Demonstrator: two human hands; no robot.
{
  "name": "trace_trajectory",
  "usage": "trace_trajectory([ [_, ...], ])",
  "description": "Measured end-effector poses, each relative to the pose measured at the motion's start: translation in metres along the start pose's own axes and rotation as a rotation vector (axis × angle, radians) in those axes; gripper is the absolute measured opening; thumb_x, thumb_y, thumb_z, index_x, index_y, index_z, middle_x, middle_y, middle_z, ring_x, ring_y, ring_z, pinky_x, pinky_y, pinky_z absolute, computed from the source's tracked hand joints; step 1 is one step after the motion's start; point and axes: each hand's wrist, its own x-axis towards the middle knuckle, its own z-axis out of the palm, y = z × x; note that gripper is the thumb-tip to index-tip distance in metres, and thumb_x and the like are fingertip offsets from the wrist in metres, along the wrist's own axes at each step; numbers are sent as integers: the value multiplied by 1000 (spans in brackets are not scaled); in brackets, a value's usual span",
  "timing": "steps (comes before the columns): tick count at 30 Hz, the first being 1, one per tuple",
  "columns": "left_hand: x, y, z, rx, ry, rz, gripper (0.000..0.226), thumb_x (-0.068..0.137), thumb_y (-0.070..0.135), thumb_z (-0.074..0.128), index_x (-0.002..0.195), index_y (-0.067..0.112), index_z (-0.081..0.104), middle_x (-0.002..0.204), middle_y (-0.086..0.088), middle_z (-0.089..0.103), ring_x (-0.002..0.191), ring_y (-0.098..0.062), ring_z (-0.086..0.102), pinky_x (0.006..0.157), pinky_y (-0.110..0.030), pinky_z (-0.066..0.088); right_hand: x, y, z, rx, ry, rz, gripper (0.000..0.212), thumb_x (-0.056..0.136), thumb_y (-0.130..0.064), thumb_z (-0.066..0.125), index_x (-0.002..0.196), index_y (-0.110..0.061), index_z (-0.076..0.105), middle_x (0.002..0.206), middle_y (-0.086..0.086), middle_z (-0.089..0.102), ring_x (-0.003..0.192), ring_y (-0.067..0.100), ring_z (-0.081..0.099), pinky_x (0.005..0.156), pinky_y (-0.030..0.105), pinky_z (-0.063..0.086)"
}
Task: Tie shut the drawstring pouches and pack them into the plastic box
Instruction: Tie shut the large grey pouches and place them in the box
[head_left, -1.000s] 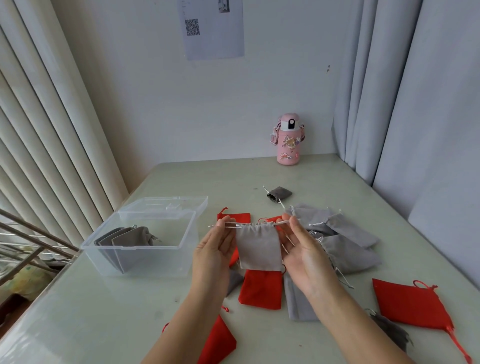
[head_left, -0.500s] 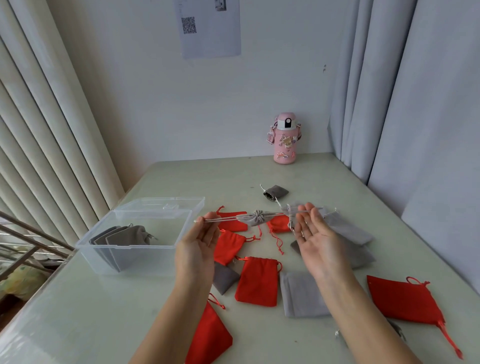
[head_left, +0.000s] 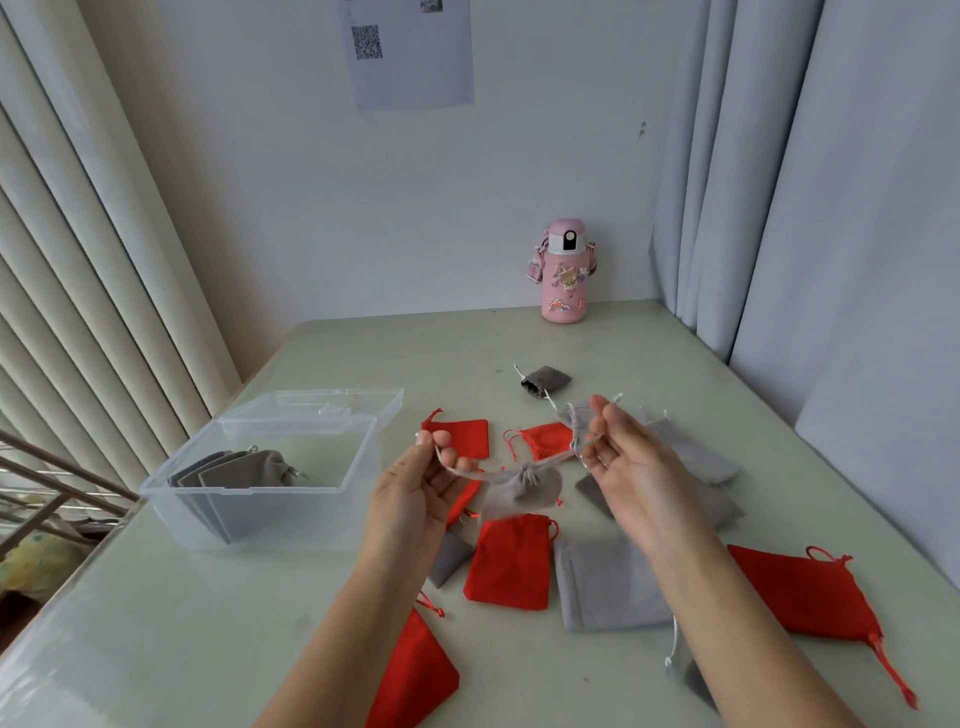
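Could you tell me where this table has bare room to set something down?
Bare: the near-left corner in front of the box, and the far strip between box and bottle. Crowded: the middle and right, strewn with pouches.

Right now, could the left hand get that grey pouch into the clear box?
Probably yes. The plastic box stands open just left of the left hand, nothing between them, with room beside the grey pouches inside. The right hand would first have to let go of the drawstring.
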Motion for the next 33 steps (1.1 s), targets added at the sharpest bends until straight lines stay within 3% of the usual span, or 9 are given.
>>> trace_trajectory([
  [2,-1,-2,-1,174,-36,15,27,93,20,47,82,5,67,54,1,49,45,-8,51,48,-16,47,-5,4,7,-157,-88,-43,25,62,-32,73,78,-14,78,66,-1,63,69,6,61,68,17,51],
  [7,-8,-5,1,507,-130,50,16,73,19,64,70,8,75,52,0,56,35,-6,38,38,-13,32,-21,16,21,-553,-278,-136,15,79,-17,64,83,-22,77,72,-1,68,69,10,58,73,19,46],
  [11,-13,-7,2,708,-167,155,28,80,20,63,65,-4,67,51,-10,46,37,-9,28,39,-16,23,-25,22,24,-687,-339,-259,13,74,-15,71,82,-24,78,72,-4,68,65,7,59,68,16,47],
  [15,-14,-11,0,837,-223,189,30,90,9,58,62,3,66,40,4,38,38,-7,27,43,-18,25,-23,31,19,-854,-303,-406,14,76,-23,71,86,-31,77,80,-11,65,79,5,60,73,15,46],
  [21,-18,-10,2,740,-310,152,30,81,30,61,66,4,63,45,7,28,43,-9,22,43,-18,24,-21,36,15,-1093,-246,-586,20,83,-28,68,101,-31,74,90,-10,50,84,9,55,77,15,45],
  [23,-16,-12,1,708,-256,154,43,79,42,70,64,2,63,45,5,28,42,-9,21,42,-17,24,-22,35,16,-1088,-237,-591,25,81,-30,71,106,-30,72,92,-9,52,78,10,56,76,15,46],
  [26,-15,-14,3,624,-201,127,38,72,41,67,59,6,63,44,4,31,41,-8,22,41,-15,25,-25,33,18,-1094,-278,-578,28,83,-22,72,110,-27,68,90,-12,61,81,8,60,76,12,45],
  [30,-14,-15,2,494,-190,67,30,77,30,59,65,4,67,45,4,27,41,-7,19,40,-15,21,-27,35,18,-1126,-307,-430,18,88,-29,66,103,-23,72,87,-14,71,89,3,65,79,13,46],
  [33,-12,-11,2,425,-189,55,25,77,24,59,65,4,67,50,-4,45,40,-6,25,40,-15,20,-26,33,18,-1066,-342,-258,18,92,-33,58,89,-24,73,75,-19,69,77,-3,63,74,13,45],
])
